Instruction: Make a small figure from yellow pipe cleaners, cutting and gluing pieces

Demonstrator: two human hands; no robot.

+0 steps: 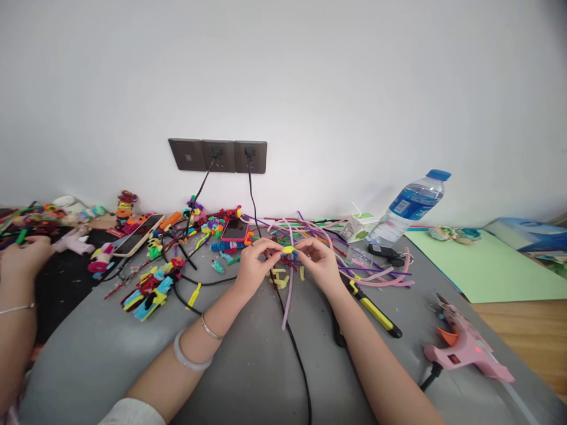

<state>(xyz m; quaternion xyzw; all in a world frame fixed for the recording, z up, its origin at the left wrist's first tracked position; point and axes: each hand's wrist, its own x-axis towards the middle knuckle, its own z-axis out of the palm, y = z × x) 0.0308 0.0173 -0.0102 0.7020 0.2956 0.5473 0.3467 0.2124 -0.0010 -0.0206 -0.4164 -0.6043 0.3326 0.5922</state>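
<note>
My left hand (256, 264) and my right hand (319, 261) meet over the grey table (248, 360), both pinching a small yellow and blue pipe-cleaner piece (289, 251). A lilac pipe cleaner (287, 298) hangs down from it toward me. Yellow cut scraps (280, 277) lie just under the fingers. A loose bundle of pink, purple and green pipe cleaners (354, 265) spreads to the right of my right hand.
A pink glue gun (460, 348) lies front right, yellow-handled pliers (374, 310) by my right forearm. A water bottle (410, 208), drink carton (359, 227), two phones (138, 234) and finished pipe-cleaner figures (150, 289) stand around. Black cables (292, 342) cross the table. Another person's hand (22, 257) works far left.
</note>
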